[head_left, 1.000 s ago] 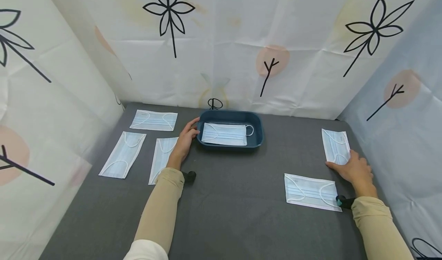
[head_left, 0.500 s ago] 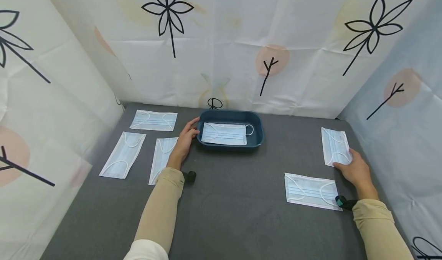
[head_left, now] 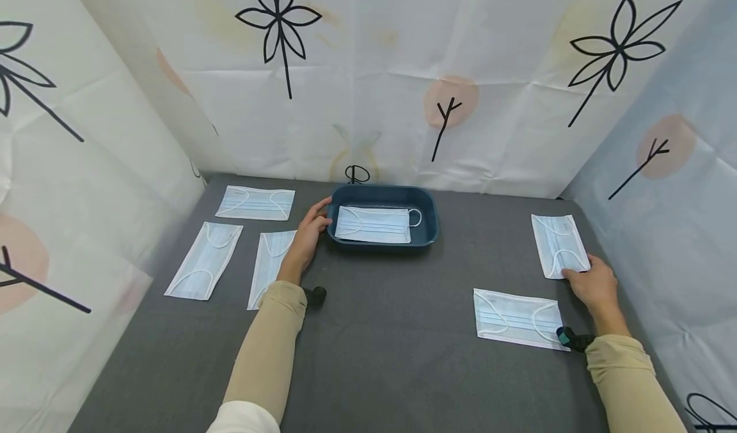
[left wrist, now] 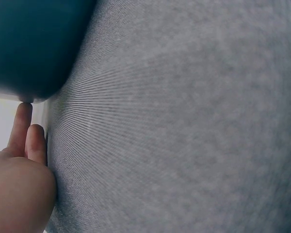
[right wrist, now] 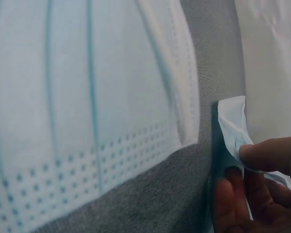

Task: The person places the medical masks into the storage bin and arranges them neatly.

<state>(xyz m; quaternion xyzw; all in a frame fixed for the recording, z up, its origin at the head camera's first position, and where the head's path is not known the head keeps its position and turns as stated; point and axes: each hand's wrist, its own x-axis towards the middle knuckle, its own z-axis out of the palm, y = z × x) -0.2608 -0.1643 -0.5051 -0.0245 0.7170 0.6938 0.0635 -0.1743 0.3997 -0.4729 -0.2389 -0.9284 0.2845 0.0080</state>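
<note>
My left hand rests against the left side of a dark blue plastic tray. In the left wrist view, a straight fingertip touches the wall of the tray. One light blue face mask lies inside it, an ear loop showing at the right. On the far right, my right hand pinches the near edge of another face mask. The right wrist view has thumb and fingers gripping that mask, its edge bent up off the cloth. A further mask lies close to my right wrist.
Left of the tray lie three more masks: one at the back, one slanted, and one partly hidden behind my left arm. Dark grey cloth covers the table. White patterned curtains enclose its back and sides.
My right hand has slid toward the near edge of the far-right mask and now pinches it; that mask has shifted and tilted slightly. The left hand and the tray have stayed in place.
</note>
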